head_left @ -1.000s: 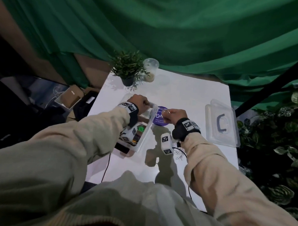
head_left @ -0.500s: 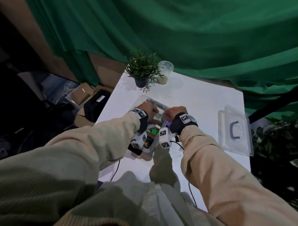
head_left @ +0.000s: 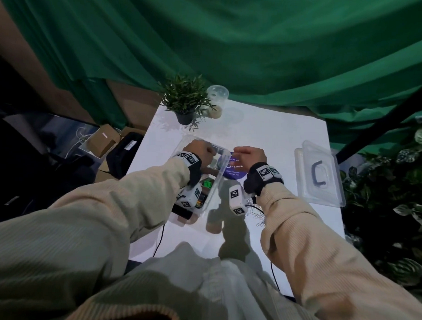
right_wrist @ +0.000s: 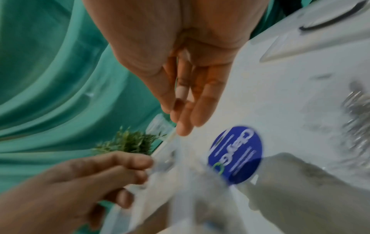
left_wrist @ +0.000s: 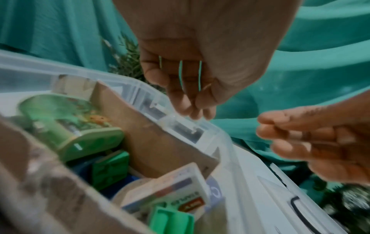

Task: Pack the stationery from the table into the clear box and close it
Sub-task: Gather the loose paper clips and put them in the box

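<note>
The clear box [head_left: 220,171] stands at the table's left-middle, without its lid. Inside it are a green tape dispenser [left_wrist: 66,123], a staples pack [left_wrist: 170,193], green blocks [left_wrist: 110,166] and a brown card piece [left_wrist: 156,139]. My left hand [head_left: 203,151] hovers over the far rim [left_wrist: 180,125], fingers loosely curled, nothing seen in them. My right hand [head_left: 249,154] hangs just right of the box, above a round blue sticker [right_wrist: 236,155], fingers relaxed [right_wrist: 186,98] and empty. The clear lid [head_left: 318,174] with a dark handle lies flat at the right.
A small heap of metal clips [right_wrist: 356,110] lies on the white table near my right wrist. A potted plant [head_left: 183,99] and a plastic cup [head_left: 217,97] stand at the far edge. Cardboard boxes [head_left: 103,139] sit on the floor to the left.
A second ago my right hand pinched a small item beside the box. It went over the open box, and now it is back to the right with nothing visible in it.
</note>
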The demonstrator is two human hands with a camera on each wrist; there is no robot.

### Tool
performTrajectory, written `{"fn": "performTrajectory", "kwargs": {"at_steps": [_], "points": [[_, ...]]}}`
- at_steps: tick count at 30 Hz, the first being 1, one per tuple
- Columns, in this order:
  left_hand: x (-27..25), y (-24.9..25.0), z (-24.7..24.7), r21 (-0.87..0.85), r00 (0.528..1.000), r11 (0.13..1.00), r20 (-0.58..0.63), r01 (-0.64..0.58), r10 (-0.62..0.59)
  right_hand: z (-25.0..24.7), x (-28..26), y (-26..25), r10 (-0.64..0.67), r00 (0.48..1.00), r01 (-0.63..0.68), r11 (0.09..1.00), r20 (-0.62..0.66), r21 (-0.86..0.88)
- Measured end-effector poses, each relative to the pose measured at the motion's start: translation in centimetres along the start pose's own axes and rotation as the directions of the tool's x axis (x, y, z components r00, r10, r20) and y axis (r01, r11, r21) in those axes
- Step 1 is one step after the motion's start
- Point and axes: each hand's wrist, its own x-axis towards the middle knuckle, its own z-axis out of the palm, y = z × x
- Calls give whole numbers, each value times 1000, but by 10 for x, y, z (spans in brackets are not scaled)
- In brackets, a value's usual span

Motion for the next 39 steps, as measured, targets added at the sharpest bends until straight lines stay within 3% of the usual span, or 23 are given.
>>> {"fn": "performTrajectory", "kwargs": {"at_steps": [4,6,10,12,15,18,21,26,30,34,36,39], "points": [[-12,34,13,-79,986,983,0,-167,167,-57,-5,45,28,979,-69,978,-201,-196],[-19,59,29,-103,959,955,31,-277,281,-85,-12,81,52,969,-135,931,-242,-338],[-39,95,85,-137,878,904,217,-405,426,-130,-28,143,180,951,-289,812,-253,-507],[-41,102,113,-35,892,934,287,-354,349,-146,-40,163,226,923,-374,716,-312,-589],[-30,93,138,85,927,984,357,-157,117,-160,-55,181,292,871,-491,580,-396,-651],[-20,78,154,181,941,983,338,-43,-21,-166,-62,192,354,845,-533,515,-400,-671],[-18,74,160,334,945,939,324,-76,-39,-158,-61,195,370,856,-512,523,-360,-681],[-20,75,170,415,910,900,411,-130,-58,-137,-48,187,312,918,-389,600,-244,-699],[-25,87,183,391,878,886,477,-249,36,-121,-34,176,246,962,-257,646,-122,-719],[-26,87,183,312,883,900,448,-304,143,-122,-28,174,160,976,-218,703,-148,-677],[-24,81,179,307,886,893,427,-329,180,-129,-29,178,95,979,-195,675,-179,-711],[-22,71,176,326,880,884,444,-336,171,-132,-28,180,40,995,-99,608,-94,-787]]}}
